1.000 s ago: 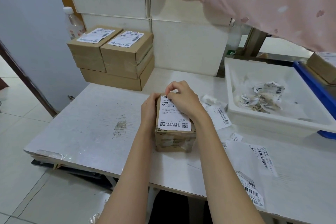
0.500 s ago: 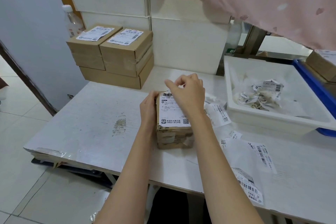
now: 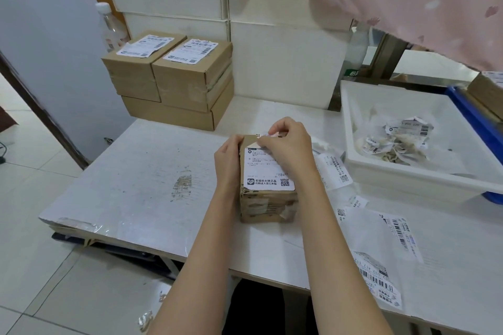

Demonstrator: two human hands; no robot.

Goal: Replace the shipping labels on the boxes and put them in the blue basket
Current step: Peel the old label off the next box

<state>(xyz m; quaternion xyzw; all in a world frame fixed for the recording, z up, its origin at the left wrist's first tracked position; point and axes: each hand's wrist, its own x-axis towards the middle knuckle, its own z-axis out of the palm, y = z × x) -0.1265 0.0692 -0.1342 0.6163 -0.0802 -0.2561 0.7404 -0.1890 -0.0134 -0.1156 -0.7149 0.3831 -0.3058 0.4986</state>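
A small cardboard box point(image 3: 265, 202) stands on the white table point(image 3: 141, 177) in front of me, with a white shipping label point(image 3: 268, 175) on its top. My left hand point(image 3: 228, 158) grips the box's left side. My right hand point(image 3: 288, 147) pinches the label's far edge, which is peeled up and curled back off the cardboard. The blue basket point(image 3: 473, 119) shows only as a rim at the right edge, with a brown box point(image 3: 487, 92) in it.
Three cardboard boxes point(image 3: 174, 76) with labels are stacked at the back left, a plastic bottle point(image 3: 111, 26) behind them. A white tray point(image 3: 424, 179) of crumpled old labels sits to the right. Loose label sheets point(image 3: 381, 258) lie on the table's right part. Pink fabric hangs above.
My right hand has gone from pressing at the label's far corner to pinching it and lifting the far edge off the box. My left hand stays on the box's side.
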